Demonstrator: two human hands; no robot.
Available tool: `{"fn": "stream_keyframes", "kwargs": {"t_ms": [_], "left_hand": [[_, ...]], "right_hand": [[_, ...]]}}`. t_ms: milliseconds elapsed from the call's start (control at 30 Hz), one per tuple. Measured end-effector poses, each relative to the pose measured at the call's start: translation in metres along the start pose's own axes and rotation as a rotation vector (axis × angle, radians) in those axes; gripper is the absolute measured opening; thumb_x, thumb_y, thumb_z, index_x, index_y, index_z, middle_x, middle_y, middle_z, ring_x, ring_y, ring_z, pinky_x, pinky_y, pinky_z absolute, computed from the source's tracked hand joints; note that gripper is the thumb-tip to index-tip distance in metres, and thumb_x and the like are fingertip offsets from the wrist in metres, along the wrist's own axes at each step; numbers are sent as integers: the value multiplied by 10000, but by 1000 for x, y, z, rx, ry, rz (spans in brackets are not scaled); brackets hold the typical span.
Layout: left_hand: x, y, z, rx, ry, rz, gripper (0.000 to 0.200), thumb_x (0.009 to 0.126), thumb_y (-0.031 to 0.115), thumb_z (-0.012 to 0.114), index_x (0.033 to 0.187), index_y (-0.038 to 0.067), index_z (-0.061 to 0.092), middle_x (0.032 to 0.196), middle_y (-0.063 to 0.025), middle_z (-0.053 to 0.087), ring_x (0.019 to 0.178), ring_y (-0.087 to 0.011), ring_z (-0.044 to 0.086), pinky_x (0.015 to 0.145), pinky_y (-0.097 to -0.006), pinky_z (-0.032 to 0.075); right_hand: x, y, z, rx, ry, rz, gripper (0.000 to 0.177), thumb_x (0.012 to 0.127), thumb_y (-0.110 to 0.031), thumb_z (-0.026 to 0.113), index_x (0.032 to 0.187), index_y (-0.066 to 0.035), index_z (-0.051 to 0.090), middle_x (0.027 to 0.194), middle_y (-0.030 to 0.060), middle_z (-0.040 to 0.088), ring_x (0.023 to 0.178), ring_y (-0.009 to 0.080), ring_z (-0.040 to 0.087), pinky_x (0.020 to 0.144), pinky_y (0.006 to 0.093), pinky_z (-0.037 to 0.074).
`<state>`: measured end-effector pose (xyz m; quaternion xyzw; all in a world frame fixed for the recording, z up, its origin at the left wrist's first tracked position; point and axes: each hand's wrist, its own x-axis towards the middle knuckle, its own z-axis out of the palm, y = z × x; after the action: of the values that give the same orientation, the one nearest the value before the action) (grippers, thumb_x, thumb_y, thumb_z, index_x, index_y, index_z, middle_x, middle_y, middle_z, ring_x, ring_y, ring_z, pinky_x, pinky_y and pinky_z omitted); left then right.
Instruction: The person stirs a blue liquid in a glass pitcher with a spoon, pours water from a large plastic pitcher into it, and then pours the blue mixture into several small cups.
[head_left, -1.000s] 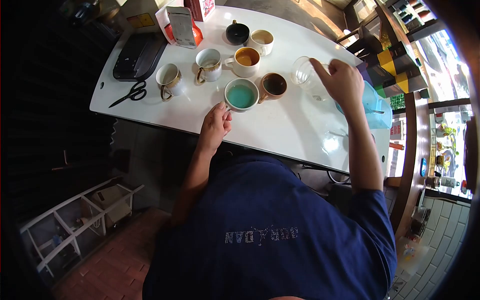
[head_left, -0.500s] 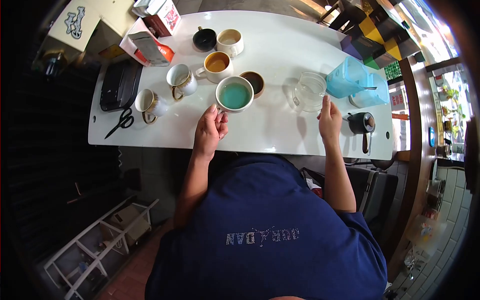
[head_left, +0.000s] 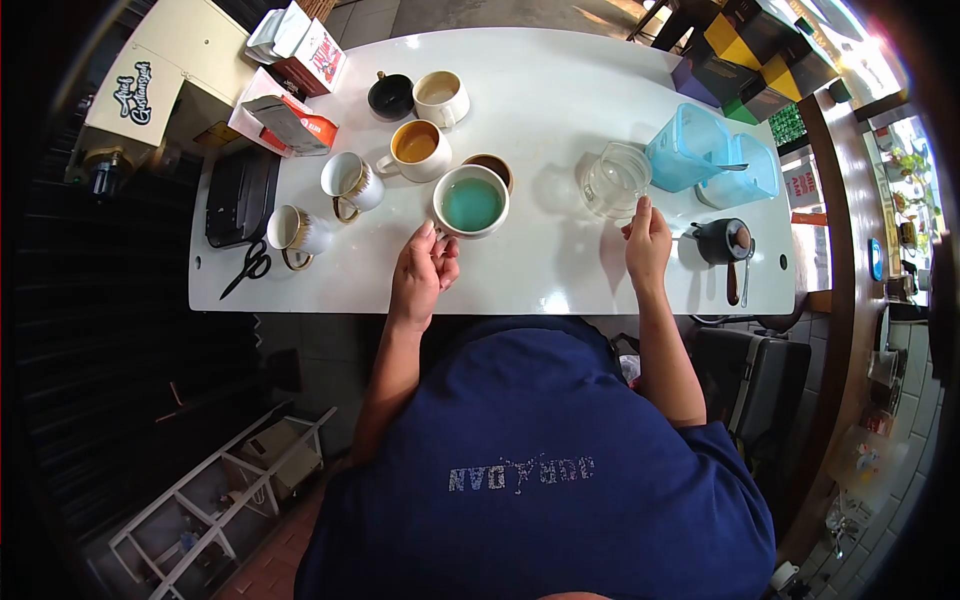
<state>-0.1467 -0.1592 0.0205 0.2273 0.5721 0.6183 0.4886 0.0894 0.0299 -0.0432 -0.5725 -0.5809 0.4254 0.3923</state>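
My left hand is closed on the near-side handle of a white cup with blue-green showing inside. The cup overlaps a brown cup behind it in this view. Over to the right, a clear glass pitcher is at the fingertips of my right hand, which are pinched together at its near side. Close behind the held cup stands a white mug with an orange-brown inside.
Two gold-trimmed white mugs, scissors and a black case lie left. Farther back are a black cup and a cream mug. Light-blue containers and a small dark pot stand right.
The view has shifted slightly. The held cup now covers more of the brown cup behind it. My right hand is a little farther left, and the glass pitcher appears at a different angle.
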Motion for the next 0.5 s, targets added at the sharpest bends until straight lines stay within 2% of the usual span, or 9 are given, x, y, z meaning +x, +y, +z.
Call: {"fn": "stream_keyframes", "kwargs": {"t_ms": [133,200,267,433,500], "left_hand": [[-1,1,3,-7,19,-1,382,958,397,291,937,50,450,800,-34,468,480,-70,343,440,-218,248],[-2,2,5,-67,66,4,393,979,377,310,774,68,439,745,-26,487,468,-66,376,431,-209,264],[-2,-2,4,-72,72,6,388,980,375,309,768,72,427,749,-28,487,471,-68,378,432,-209,266],[-5,-6,2,-91,75,6,373,981,367,309,761,80,403,758,-34,483,478,-73,375,435,-209,269],[-7,-5,3,-99,85,2,370,982,366,305,805,65,428,771,-35,471,483,-73,366,441,-205,271]], "right_hand": [[7,3,2,90,-9,9,491,951,-402,461,690,9,523,593,41,509,603,113,519,598,263,422],[11,5,4,119,-12,19,489,952,-401,459,702,12,533,606,45,521,620,116,536,612,261,435],[15,7,6,182,-32,14,479,954,-423,452,696,-23,513,636,32,513,650,130,565,620,259,455],[21,9,10,177,-46,37,482,956,-418,447,741,3,544,713,56,546,693,145,595,640,264,477],[21,8,10,164,-62,33,486,956,-421,443,763,11,553,754,66,560,703,146,602,641,261,480]]}}
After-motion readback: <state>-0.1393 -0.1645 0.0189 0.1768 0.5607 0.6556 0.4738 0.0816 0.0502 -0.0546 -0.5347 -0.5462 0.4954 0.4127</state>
